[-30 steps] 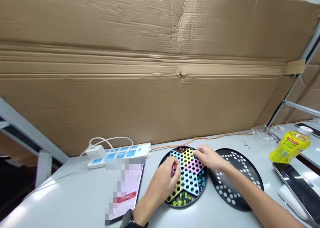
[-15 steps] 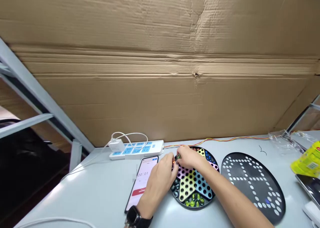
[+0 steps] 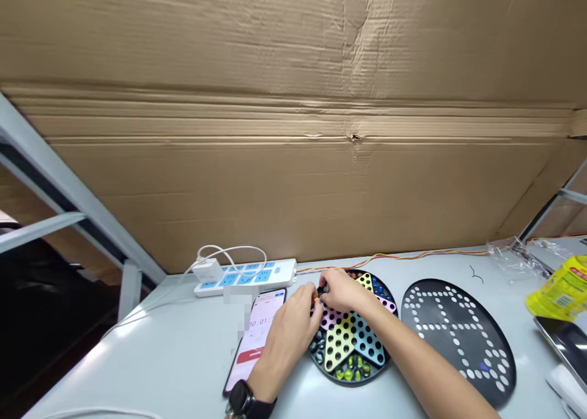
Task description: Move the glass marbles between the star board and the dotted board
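A round Chinese checkers board (image 3: 340, 344) lies on the table, with a star of pink, yellow and blue holed sections. Green-yellow marbles (image 3: 352, 369), dark marbles (image 3: 317, 348) and blue marbles (image 3: 381, 289) fill pockets around its rim. My left hand (image 3: 296, 318) is at the board's left edge, closed, with a small orange piece at its fingertips. Just beside it, my right hand (image 3: 340, 289) reaches over the board's upper left, fingers curled together at a pocket. Whatever its fingertips hold is hidden. A black watch (image 3: 241, 397) is on my left wrist.
A phone (image 3: 250, 355) showing a timer lies left of the board. Behind it sits a power strip (image 3: 275, 275) with a white charger (image 3: 208, 270). To the right are a black disc with white dots (image 3: 431, 358), a yellow packet (image 3: 559, 290) and a dark device (image 3: 564, 339).
The view has shifted slightly, moving the scene a little left. The green marble seen at my right fingertips earlier no longer shows. My left hand stays at the board's edge.
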The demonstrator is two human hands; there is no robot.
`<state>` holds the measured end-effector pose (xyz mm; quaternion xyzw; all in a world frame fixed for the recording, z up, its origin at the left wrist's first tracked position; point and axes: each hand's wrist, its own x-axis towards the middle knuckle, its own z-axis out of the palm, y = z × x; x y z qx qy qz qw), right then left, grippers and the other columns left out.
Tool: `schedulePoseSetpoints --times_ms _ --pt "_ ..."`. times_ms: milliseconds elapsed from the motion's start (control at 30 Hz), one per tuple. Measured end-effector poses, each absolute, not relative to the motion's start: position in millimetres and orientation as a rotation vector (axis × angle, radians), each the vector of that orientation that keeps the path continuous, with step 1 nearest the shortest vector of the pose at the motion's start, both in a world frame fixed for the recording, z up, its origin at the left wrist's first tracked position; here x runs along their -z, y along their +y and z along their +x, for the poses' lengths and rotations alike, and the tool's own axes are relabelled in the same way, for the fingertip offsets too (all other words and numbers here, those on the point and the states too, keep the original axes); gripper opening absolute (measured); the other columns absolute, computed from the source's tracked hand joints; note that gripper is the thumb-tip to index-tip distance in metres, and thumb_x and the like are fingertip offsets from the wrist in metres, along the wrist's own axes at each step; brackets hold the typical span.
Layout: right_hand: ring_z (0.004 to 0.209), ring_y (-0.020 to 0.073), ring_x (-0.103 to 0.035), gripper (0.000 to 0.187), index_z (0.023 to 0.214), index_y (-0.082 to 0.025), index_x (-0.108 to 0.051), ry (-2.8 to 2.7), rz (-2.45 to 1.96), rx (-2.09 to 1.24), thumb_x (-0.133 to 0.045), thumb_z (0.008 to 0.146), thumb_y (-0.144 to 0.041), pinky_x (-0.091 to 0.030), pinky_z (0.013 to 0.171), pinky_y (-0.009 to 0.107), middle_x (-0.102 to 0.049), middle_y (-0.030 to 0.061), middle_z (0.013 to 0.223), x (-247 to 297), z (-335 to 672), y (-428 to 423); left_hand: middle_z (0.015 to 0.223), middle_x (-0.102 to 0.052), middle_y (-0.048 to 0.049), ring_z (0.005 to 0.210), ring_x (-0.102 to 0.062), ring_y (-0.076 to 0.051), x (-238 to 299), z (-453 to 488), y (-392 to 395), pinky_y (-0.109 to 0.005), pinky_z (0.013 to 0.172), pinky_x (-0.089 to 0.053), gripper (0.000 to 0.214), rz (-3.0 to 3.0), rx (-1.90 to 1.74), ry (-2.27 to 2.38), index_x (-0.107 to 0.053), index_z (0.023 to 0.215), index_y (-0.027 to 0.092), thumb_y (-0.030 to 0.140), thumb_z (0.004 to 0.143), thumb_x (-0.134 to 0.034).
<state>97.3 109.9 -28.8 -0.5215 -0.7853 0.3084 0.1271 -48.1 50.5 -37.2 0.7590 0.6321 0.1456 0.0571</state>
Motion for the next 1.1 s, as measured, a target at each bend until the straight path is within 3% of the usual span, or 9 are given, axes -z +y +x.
schedulePoseSetpoints --times_ms 200,333,600,1100 --pt "0.121 0.0269 -0.057 0.044 0.116 -0.014 -0.065 -2.206 -1.419 -0.942 -0.065 0.072 -0.013 -0.046 0.097 0.034 -0.063 0.0142 0.126 27.6 94.6 108.9 0.089 -0.066 -0.0039 0.081 -0.065 -0.022 41.6 -49.4 52.0 -0.032 0.067 -0.043 0.013 2.297 -0.510 1.889 -0.050 0.087 0.024 0.023 0.093 -0.038" --pt "0.113 0.0255 -0.061 0.044 0.119 -0.010 -0.064 -2.200 -1.353 -0.947 -0.060 0.075 -0.008 -0.048 0.095 0.033 -0.065 0.0160 0.124 23.9 94.0 105.6 0.089 -0.066 -0.0034 0.084 -0.066 -0.022 41.8 -49.8 53.2 -0.032 0.070 -0.044 0.011 2.282 -0.564 1.874 -0.049 0.087 0.024 0.025 0.092 -0.039" --pt "0.111 0.0218 -0.062 0.043 0.114 -0.015 -0.064 -2.174 -1.240 -0.870 -0.051 0.076 0.001 -0.046 0.101 0.033 -0.067 0.0122 0.121 22.7 102.6 100.8 0.091 -0.068 -0.0036 0.086 -0.066 -0.022 37.5 -49.3 52.1 -0.033 0.072 -0.047 0.013 2.282 -0.612 1.841 -0.052 0.087 0.024 0.023 0.091 -0.040" --pt "0.104 0.0223 -0.060 0.018 0.101 -0.021 -0.060 -2.004 -1.269 -0.725 -0.053 0.085 -0.016 -0.046 0.094 0.037 -0.065 0.0061 0.108 16.0 198.8 57.7 0.099 -0.076 -0.0028 0.094 -0.067 -0.023 39.9 -55.4 56.1 -0.035 0.084 -0.051 0.024 2.322 -0.695 1.791 -0.072 0.095 0.025 0.024 0.092 -0.049"
